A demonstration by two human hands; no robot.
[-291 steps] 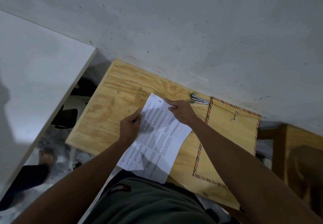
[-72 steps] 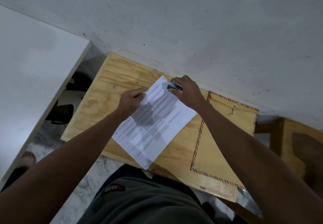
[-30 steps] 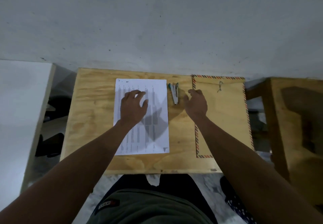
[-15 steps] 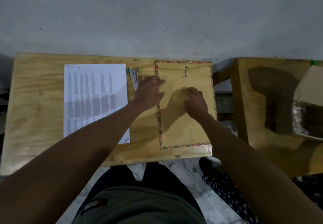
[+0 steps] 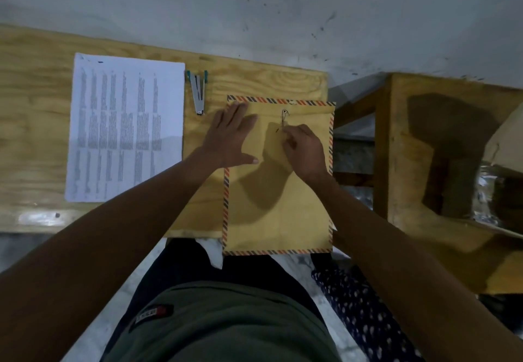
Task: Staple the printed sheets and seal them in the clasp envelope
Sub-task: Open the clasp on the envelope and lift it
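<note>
The printed sheets (image 5: 124,127) lie flat on the plywood table (image 5: 34,124), left of a small silver stapler (image 5: 197,91). A brown clasp envelope (image 5: 278,206) with a striped border lies to the right, its lower end hanging over the table's front edge. My left hand (image 5: 230,138) rests flat with fingers spread on the envelope's upper left part. My right hand (image 5: 304,148) pinches the metal clasp (image 5: 283,117) near the envelope's top with its fingertips.
A grey wall (image 5: 254,8) runs along the table's far edge. A second wooden table (image 5: 441,220) stands to the right across a narrow gap, with a box and shiny wrapping (image 5: 501,192) at its right side. My lap is below the table's front edge.
Both hands have left the sheets and stapler. The envelope has slid toward me over the front edge. My right hand has moved up to the clasp and taken hold of it.
</note>
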